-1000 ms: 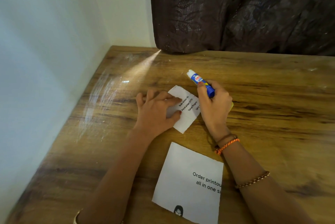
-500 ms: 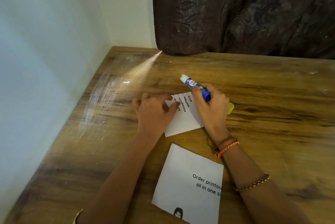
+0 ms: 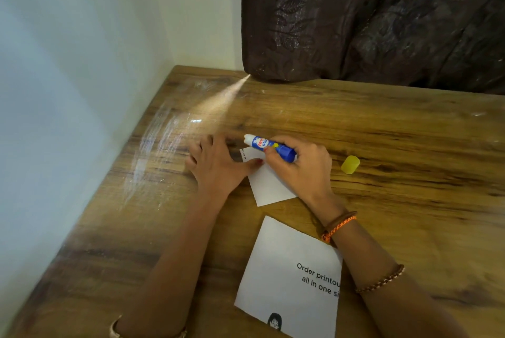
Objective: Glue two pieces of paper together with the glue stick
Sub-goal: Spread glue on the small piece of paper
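Right hand [image 3: 300, 167] gripped the glue stick [image 3: 269, 145]; flat left hand [image 3: 218, 165] held small paper [image 3: 269, 187] beside it. Gluing seemed underway. Next, probably press on the big paper [image 3: 289, 277] below.

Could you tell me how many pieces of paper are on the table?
2: a small paper under both hands at the middle, and a larger printed paper nearer the person, between the forearms. None seems hidden.

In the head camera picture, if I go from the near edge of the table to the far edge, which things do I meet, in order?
Large printed paper → small paper held flat under the left hand → glue stick gripped by the right hand → dark curtain. The yellow cap lies off to the right, level with the hands.
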